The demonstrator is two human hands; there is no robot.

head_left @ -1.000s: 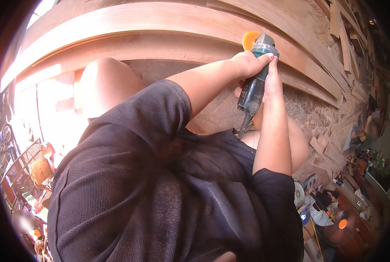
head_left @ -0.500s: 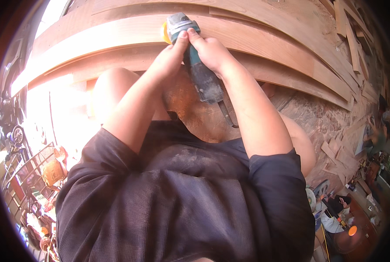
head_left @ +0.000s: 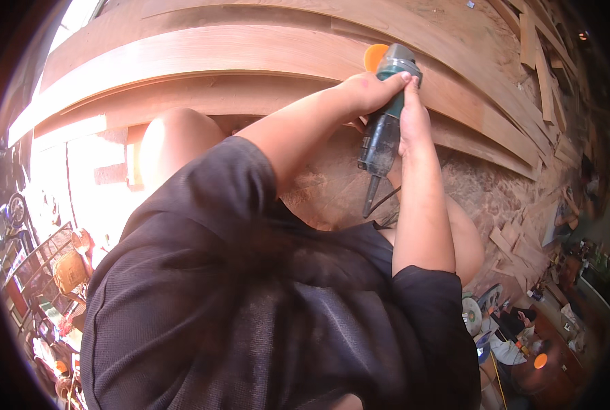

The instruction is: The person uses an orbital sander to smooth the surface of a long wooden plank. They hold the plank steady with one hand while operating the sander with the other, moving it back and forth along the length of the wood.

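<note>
Both my hands grip a teal and grey angle grinder (head_left: 381,140) fitted with an orange disc (head_left: 375,57). My left hand (head_left: 373,92) wraps round its body from the left, near the grey head. On the other side, my right hand (head_left: 414,116) holds the body, and the two thumbs meet just below the head. The disc end lies over a long pale wooden board (head_left: 250,51); whether it touches the wood I cannot tell. From the tool's near end a dark cord hangs toward my lap.
More long boards (head_left: 421,44) lie beyond, side by side. Wood offcuts (head_left: 517,249) are scattered on the dusty floor at right, with stacked strips (head_left: 544,75) at far right. A loose grinding disc (head_left: 471,314) and another orange disc (head_left: 541,361) lie lower right. A metal rack (head_left: 45,260) stands at left.
The angle grinder and both hands have moved right along the board and slightly nearer to me. My left arm now reaches further across my body.
</note>
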